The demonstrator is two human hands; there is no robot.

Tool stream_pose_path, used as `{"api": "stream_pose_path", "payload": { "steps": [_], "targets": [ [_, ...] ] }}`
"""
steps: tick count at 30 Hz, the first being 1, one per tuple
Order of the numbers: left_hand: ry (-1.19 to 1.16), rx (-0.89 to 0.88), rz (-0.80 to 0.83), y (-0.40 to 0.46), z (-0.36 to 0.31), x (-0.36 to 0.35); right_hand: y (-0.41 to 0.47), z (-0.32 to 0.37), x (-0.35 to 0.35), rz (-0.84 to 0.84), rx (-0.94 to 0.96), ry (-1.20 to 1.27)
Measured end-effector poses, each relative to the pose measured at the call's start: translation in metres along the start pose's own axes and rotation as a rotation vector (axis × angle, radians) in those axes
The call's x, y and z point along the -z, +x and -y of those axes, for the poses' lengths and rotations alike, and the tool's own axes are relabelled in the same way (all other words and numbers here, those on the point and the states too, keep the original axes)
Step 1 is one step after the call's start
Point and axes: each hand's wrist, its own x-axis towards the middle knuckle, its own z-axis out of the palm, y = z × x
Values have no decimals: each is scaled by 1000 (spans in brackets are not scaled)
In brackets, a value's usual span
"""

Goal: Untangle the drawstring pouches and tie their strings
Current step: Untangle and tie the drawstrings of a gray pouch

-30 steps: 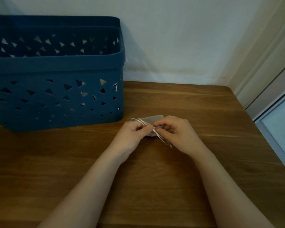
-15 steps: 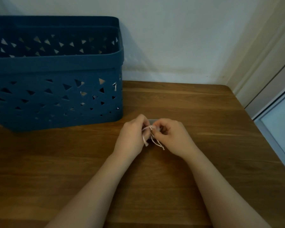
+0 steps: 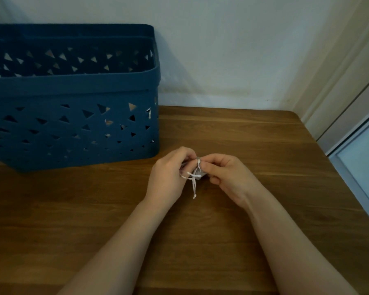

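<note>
Near the middle of the tabletop point(image 3: 264, 145), a little toward its far edge, both hands meet over 1 small grey pouch point(image 3: 201, 173), which shows only as a sliver between them. The left hand point(image 3: 168, 173) and the right hand point(image 3: 226, 177) have drawn closer together than they were 1 second ago, when the white strings point(image 3: 193, 177) stretched out as a loop to the left and a slanting tail toward the near right. Now the strings cross: 1 short length runs sideways, parallel to the near edge, and a longer tail hangs toward the near edge with a small knot at its end. I judge this to mean a wrap has been made and the tie is being formed, not yet pulled tight. Both sets of fingers are narrowly pinched on the strings at the pouch's gathered neck. The pouch's long axis cannot be told, since the hands hide most of it; its neck seems to face up and toward the person. A blue basket point(image 3: 73, 124) stands at the far left corner, well apart, with pale scraps showing through its holes.
</note>
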Motion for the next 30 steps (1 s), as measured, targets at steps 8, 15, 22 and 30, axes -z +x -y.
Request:
{"api": "stream_pose_path", "payload": {
  "steps": [8, 15, 22, 30],
  "targets": [
    [-146, 42, 185, 4, 3, 4, 0, 1, 3, -234, 436, -868],
    [-130, 77, 208, 4, 4, 7, 4, 3, 10, -270, 575, -1270],
    [-131, 112, 190, 6, 9, 7, 2, 0, 22, -77, 229, -358],
    [22, 91, 231, 7, 5, 10, -1, 4, 6, -148, 242, 554]
  ]
}}
